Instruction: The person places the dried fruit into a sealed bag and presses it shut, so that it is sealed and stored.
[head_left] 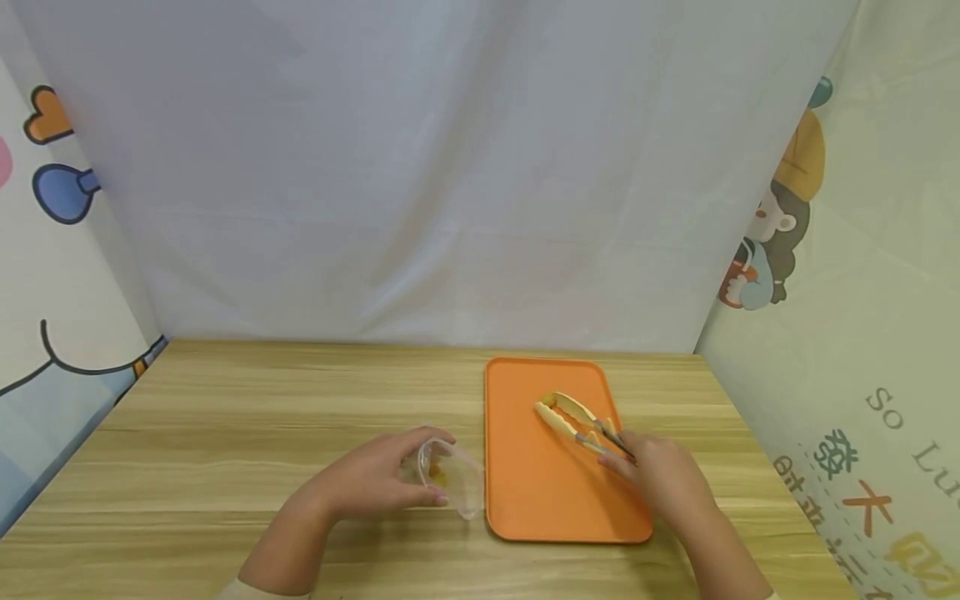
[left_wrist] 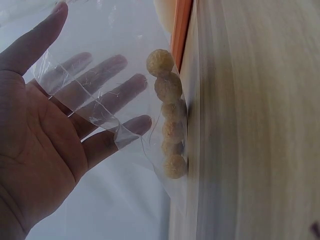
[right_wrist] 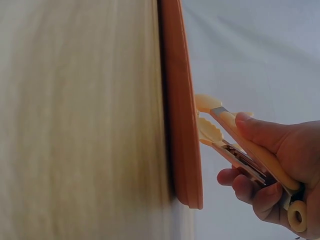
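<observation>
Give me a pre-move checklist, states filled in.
1. Right hand on tongs: ok, thumb and fingers on opposite sides.
2. Yellowish item at tongs' tips: ok, visible; firmly pinched, cannot tell.
3. Orange tray under tongs' tips: ok.
4. Left hand at clear container: ok, thumb and fingers either side.
5. Balls in container: ok, several along its bottom.
6. Gap between container and tray: cannot tell, very close in head view.
</observation>
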